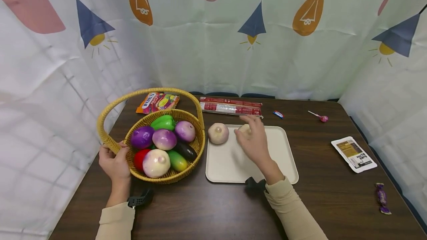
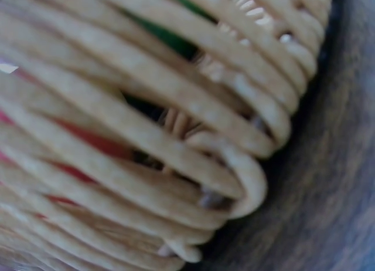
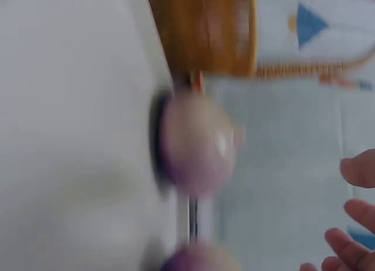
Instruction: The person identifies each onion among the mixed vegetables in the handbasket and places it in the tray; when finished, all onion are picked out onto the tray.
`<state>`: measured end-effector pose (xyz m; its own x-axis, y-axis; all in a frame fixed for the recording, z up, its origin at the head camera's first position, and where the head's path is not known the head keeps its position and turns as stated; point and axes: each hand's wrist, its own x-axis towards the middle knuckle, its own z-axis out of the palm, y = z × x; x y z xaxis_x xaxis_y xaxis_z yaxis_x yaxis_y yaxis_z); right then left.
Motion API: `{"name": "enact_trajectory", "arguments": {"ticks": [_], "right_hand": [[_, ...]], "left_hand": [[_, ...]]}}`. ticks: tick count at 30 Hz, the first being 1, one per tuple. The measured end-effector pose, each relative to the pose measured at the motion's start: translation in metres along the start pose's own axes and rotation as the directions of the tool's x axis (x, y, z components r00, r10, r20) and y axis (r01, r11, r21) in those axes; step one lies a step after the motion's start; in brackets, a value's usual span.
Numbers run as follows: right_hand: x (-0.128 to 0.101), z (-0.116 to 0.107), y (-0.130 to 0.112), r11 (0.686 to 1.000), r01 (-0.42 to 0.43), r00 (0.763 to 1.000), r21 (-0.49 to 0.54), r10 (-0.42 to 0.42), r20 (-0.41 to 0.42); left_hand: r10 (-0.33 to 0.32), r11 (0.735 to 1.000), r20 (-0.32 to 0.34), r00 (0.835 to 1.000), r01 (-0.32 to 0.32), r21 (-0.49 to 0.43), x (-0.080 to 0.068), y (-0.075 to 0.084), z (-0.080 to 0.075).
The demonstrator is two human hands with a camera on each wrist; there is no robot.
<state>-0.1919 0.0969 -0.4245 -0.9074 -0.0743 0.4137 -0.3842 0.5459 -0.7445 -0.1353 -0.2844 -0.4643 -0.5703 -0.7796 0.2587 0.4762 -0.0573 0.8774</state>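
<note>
My left hand (image 1: 115,162) grips the wicker basket (image 1: 163,180) at its left side, by the foot of the arched handle, with the thumb at the rim. In the basket lie a white bulb (image 1: 156,163), purple onions (image 1: 164,139), a green pepper (image 1: 163,122), an eggplant (image 1: 184,151) and other produce. My right hand (image 1: 253,142) hovers over the white tray (image 1: 230,169), fingers apart and holding nothing. Partly behind it is a pale bulb (image 1: 245,129). Another white-and-purple bulb (image 1: 218,133) sits at the tray's back left corner; the right wrist view shows its nub (image 3: 238,136).
Behind the basket lies an orange snack bag (image 1: 158,102), with a long red packet (image 1: 230,106) behind the tray. To the right are a small blue candy (image 1: 278,114), a lollipop (image 1: 323,118), a white pouch (image 1: 354,154) and a purple wrapped candy (image 1: 382,198). Printed curtains surround the table.
</note>
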Motion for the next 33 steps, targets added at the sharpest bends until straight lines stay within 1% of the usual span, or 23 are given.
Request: {"name": "enact_trajectory", "arguments": {"ticks": [2, 3, 5, 7, 9, 11, 12, 14, 17, 19, 20, 22, 28, 31, 33], "right_hand": [[-0.008, 0.016, -0.017, 0.992, 0.103, 0.995, 0.077, -0.103, -0.005], [-0.012, 0.024, -0.024, 0.981, 0.150, 0.988, 0.120, -0.152, 0.002], [-0.022, 0.042, -0.037, 0.951, 0.225, 0.972, 0.211, -0.235, 0.022], [-0.030, 0.059, -0.047, 0.918, 0.278, 0.952, 0.282, -0.302, 0.046], [-0.035, 0.073, -0.057, 0.892, 0.323, 0.929, 0.316, -0.362, 0.072], [-0.037, 0.083, -0.067, 0.883, 0.347, 0.909, 0.316, -0.400, 0.118], [-0.037, 0.087, -0.072, 0.884, 0.344, 0.901, 0.316, -0.406, 0.155], [-0.035, 0.095, -0.081, 0.898, 0.310, 0.881, 0.312, -0.395, 0.262], [-0.033, 0.104, -0.094, 0.936, 0.252, 0.839, 0.245, -0.338, 0.427], [-0.032, 0.111, -0.101, 0.951, 0.240, 0.809, 0.198, -0.308, 0.501], [-0.032, 0.115, -0.104, 0.954, 0.250, 0.798, 0.167, -0.300, 0.523], [-0.032, 0.121, -0.109, 0.954, 0.278, 0.782, 0.110, -0.292, 0.550], [-0.034, 0.133, -0.119, 0.939, 0.344, 0.754, -0.030, -0.257, 0.604], [-0.034, 0.137, -0.121, 0.930, 0.359, 0.751, -0.083, -0.234, 0.618], [-0.035, 0.139, -0.122, 0.930, 0.352, 0.761, -0.104, -0.220, 0.610]], "left_hand": [[-0.002, 1.000, 0.004, 1.000, 0.002, -0.003, 0.000, -0.001, 0.000], [-0.002, 1.000, 0.005, 1.000, 0.002, -0.006, 0.000, -0.001, 0.000], [-0.001, 1.000, 0.006, 1.000, 0.001, -0.005, 0.001, -0.002, 0.000], [-0.002, 1.000, 0.008, 1.000, 0.002, 0.000, 0.001, -0.003, 0.000], [0.001, 1.000, 0.005, 1.000, -0.001, 0.010, 0.001, -0.004, -0.001], [0.006, 1.000, 0.001, 1.000, -0.006, 0.019, 0.001, -0.004, -0.001], [0.009, 1.000, 0.001, 1.000, -0.009, 0.019, 0.001, -0.004, -0.001], [0.015, 1.000, -0.001, 1.000, -0.015, 0.016, 0.002, -0.004, -0.001], [0.019, 1.000, 0.000, 1.000, -0.019, -0.002, 0.001, -0.004, -0.002], [0.017, 1.000, 0.002, 1.000, -0.017, -0.010, 0.001, -0.003, -0.002], [0.015, 1.000, 0.003, 1.000, -0.015, -0.011, 0.001, -0.003, -0.001], [0.008, 1.000, 0.005, 1.000, -0.007, -0.009, 0.001, -0.003, 0.000], [-0.005, 1.000, 0.001, 1.000, 0.005, -0.001, 0.001, -0.002, 0.002], [-0.004, 1.000, -0.003, 1.000, 0.004, -0.007, 0.001, -0.001, 0.002], [-0.005, 1.000, -0.005, 1.000, 0.005, -0.004, 0.000, -0.001, 0.001]]}}
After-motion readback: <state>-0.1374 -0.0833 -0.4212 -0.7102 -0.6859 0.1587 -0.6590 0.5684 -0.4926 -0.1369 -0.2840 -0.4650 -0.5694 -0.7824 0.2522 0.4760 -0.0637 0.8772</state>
